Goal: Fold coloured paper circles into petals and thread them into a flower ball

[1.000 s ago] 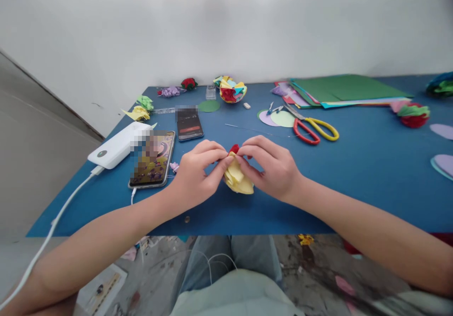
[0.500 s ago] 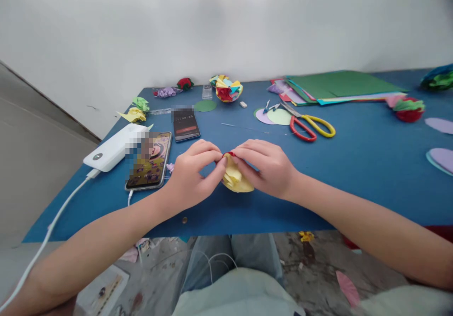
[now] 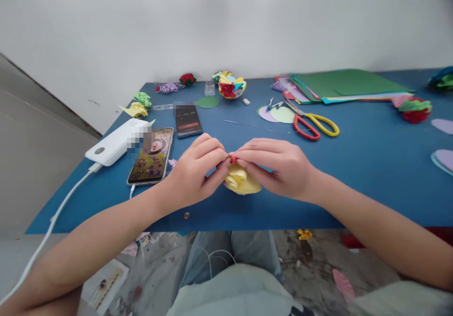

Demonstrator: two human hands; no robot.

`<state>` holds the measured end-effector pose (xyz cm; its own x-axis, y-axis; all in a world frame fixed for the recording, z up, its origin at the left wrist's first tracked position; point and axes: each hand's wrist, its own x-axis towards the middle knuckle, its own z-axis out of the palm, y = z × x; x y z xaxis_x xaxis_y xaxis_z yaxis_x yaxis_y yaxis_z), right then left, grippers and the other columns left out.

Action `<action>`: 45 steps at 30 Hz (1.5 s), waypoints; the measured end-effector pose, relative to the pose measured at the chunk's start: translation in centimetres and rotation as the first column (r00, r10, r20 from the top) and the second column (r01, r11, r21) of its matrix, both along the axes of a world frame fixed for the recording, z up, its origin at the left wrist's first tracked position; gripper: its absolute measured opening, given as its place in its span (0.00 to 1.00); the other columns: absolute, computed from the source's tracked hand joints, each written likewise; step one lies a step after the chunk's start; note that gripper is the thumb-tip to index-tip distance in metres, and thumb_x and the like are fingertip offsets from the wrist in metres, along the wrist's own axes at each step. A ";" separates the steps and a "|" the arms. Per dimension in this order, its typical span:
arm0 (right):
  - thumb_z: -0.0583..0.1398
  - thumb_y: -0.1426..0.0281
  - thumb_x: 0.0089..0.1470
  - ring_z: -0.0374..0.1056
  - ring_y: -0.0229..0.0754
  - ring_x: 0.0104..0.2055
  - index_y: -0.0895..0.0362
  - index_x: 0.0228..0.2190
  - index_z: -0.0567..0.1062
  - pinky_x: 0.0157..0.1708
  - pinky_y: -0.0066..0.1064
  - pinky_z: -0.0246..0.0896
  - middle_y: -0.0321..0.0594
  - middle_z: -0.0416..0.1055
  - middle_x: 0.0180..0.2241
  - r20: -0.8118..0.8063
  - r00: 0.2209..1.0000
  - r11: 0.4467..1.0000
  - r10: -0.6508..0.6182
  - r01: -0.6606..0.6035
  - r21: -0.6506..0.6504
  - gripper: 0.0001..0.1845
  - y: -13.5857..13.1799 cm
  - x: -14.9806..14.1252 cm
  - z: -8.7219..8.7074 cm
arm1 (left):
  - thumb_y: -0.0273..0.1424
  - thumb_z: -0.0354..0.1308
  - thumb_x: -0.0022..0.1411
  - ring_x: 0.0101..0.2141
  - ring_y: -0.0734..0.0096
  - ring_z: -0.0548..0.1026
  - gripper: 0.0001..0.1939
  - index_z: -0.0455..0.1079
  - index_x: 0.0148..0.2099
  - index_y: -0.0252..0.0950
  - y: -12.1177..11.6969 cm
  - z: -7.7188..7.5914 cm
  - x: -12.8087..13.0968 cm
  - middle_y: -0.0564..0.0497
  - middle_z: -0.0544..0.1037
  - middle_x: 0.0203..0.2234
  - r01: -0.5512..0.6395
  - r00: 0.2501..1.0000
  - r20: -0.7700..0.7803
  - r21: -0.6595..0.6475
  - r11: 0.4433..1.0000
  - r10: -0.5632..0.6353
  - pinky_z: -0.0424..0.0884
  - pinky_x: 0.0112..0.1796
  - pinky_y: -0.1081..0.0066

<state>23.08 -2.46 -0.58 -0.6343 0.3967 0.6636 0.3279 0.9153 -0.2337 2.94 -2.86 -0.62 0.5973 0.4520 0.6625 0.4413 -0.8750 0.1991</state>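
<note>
Left hand [image 3: 200, 170] is pinching, thumb to forefinger; right hand [image 3: 283, 167] is pinching opposite, its other fingers lying close together. At frame centre, both sets of fingertips are gripping a small, crumpled red scrap [image 3: 233, 159]; I can't tell cloth from paper. A pale-yellow, ruffled, petal-like piece [image 3: 244, 184] is hanging just below, touching the fingers.

Change from half a second ago: the red scrap is now showing as a compact nub instead of a flatter fold, and the hands are sitting slightly wider, baring more yellow at right. My read: the red part is being worked tight against the yellow, probably not secured yet.

Farther out, red-and-yellow-handled metal scissors [image 3: 300, 112] are lying right of centre near a pale-green paper disc [image 3: 282, 114]. A green-topped stack of coloured paper sheets [image 3: 350, 85] is filling the upper right. Left of centre, a lit phone in a clear case [image 3: 154, 160] is resting beside a white power bank [image 3: 115, 146], all on a blue table [image 3: 371, 165].
</note>
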 end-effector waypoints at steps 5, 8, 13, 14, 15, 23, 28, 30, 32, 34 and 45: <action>0.53 0.73 0.55 0.68 0.37 0.35 0.56 0.37 0.71 0.38 0.31 0.66 0.41 0.74 0.35 0.037 0.999 0.997 -0.014 0.011 0.074 0.08 -0.1 0.0 0.1 | 0.25 0.49 0.59 0.29 0.72 0.63 0.06 0.62 0.29 0.35 -0.4 0.2 0.0 0.49 0.68 0.26 -0.008 1.000 -0.009 -0.028 1.000 0.008 0.65 0.33 0.69; 0.54 0.73 0.55 0.68 0.37 0.33 0.56 0.35 0.71 0.35 0.30 0.66 0.40 0.74 0.33 0.003 0.997 0.992 -0.071 0.071 0.107 0.07 -0.3 -0.3 -0.4 | 0.25 0.48 0.60 0.30 0.71 0.63 0.06 0.61 0.29 0.35 -0.5 0.2 0.0 0.49 0.67 0.26 -0.004 1.000 -0.011 -0.028 1.000 0.004 0.66 0.34 0.68; 0.55 0.73 0.54 0.67 0.37 0.32 0.57 0.35 0.71 0.34 0.29 0.65 0.40 0.73 0.32 -0.020 0.993 0.982 -0.120 0.122 0.143 0.06 -0.5 -0.5 -0.8 | 0.24 0.48 0.60 0.30 0.71 0.63 0.05 0.60 0.30 0.34 -0.7 0.5 -0.1 0.48 0.67 0.26 0.027 0.999 -0.043 -0.008 1.000 -0.027 0.65 0.35 0.67; 0.55 0.73 0.54 0.67 0.37 0.33 0.57 0.35 0.71 0.34 0.29 0.65 0.40 0.73 0.32 -0.008 0.992 0.979 -0.128 0.127 0.156 0.06 -0.6 -0.6 -0.7 | 0.25 0.47 0.60 0.30 0.71 0.63 0.06 0.60 0.30 0.34 -0.8 0.7 -0.2 0.48 0.67 0.26 0.028 0.998 -0.049 -0.037 0.999 -0.029 0.64 0.35 0.68; 0.55 0.72 0.55 0.67 0.37 0.33 0.57 0.35 0.71 0.34 0.30 0.64 0.40 0.73 0.31 0.012 0.990 0.975 -0.139 0.135 0.179 0.06 -0.7 -0.6 -0.7 | 0.25 0.45 0.61 0.30 0.71 0.63 0.07 0.60 0.31 0.35 -0.8 0.8 -0.2 0.49 0.66 0.26 0.023 0.998 -0.060 -0.080 0.997 -0.028 0.64 0.34 0.69; 0.53 0.76 0.56 0.68 0.44 0.33 0.60 0.34 0.73 0.26 0.34 0.61 0.45 0.73 0.30 0.120 0.918 0.768 -0.378 0.238 0.595 0.09 -2.1 -1.7 -0.4 | 0.27 0.42 0.64 0.25 0.73 0.60 0.11 0.56 0.28 0.35 -0.7 1.0 -0.1 0.52 0.63 0.21 -0.105 0.958 -0.266 0.036 0.994 0.111 0.59 0.26 0.72; 0.51 0.76 0.56 0.67 0.44 0.37 0.61 0.31 0.73 0.31 0.35 0.63 0.45 0.73 0.30 0.221 0.929 0.907 -0.296 0.201 0.370 0.10 -1.6 -1.4 0.1 | 0.24 0.47 0.62 0.26 0.71 0.63 0.07 0.65 0.34 0.34 -0.1 1.5 -0.9 0.50 0.67 0.24 0.070 0.840 -0.461 0.615 0.785 0.287 0.60 0.26 0.70; 0.51 0.75 0.56 0.66 0.41 0.35 0.60 0.29 0.72 0.33 0.34 0.63 0.43 0.73 0.30 0.231 0.955 0.966 -0.187 0.136 0.220 0.10 -1.2 -1.2 0.3 | 0.25 0.49 0.61 0.27 0.71 0.64 0.06 0.67 0.37 0.33 0.0 1.7 -1.2 0.50 0.69 0.25 0.159 0.816 -0.493 0.693 0.703 0.302 0.60 0.25 0.70; 0.52 0.74 0.57 0.66 0.39 0.33 0.59 0.28 0.71 0.34 0.33 0.63 0.42 0.72 0.30 0.192 0.975 0.983 -0.114 0.083 0.163 0.10 -0.9 -1.1 0.1 | 0.26 0.50 0.60 0.27 0.71 0.64 0.06 0.68 0.38 0.33 0.1 1.7 -1.4 0.50 0.69 0.25 0.201 0.814 -0.507 0.704 0.681 0.283 0.61 0.25 0.70; 0.52 0.72 0.57 0.65 0.39 0.32 0.58 0.28 0.70 0.32 0.32 0.63 0.42 0.72 0.29 0.149 0.982 0.977 -0.117 0.086 0.195 0.09 -0.7 -1.2 -0.2 | 0.26 0.51 0.59 0.27 0.70 0.64 0.05 0.67 0.37 0.33 0.2 1.6 -1.4 0.50 0.68 0.24 0.184 0.839 -0.485 0.680 0.710 0.247 0.61 0.25 0.70; 0.56 0.77 0.54 0.67 0.44 0.33 0.64 0.31 0.73 0.29 0.35 0.61 0.46 0.73 0.28 0.081 0.916 0.651 -0.393 0.215 0.728 0.06 -1.2 -1.7 -0.7 | 0.28 0.47 0.61 0.25 0.71 0.58 0.09 0.60 0.28 0.34 0.2 0.1 -0.2 0.51 0.65 0.21 -0.074 0.950 -0.261 0.346 0.935 0.171 0.58 0.26 0.71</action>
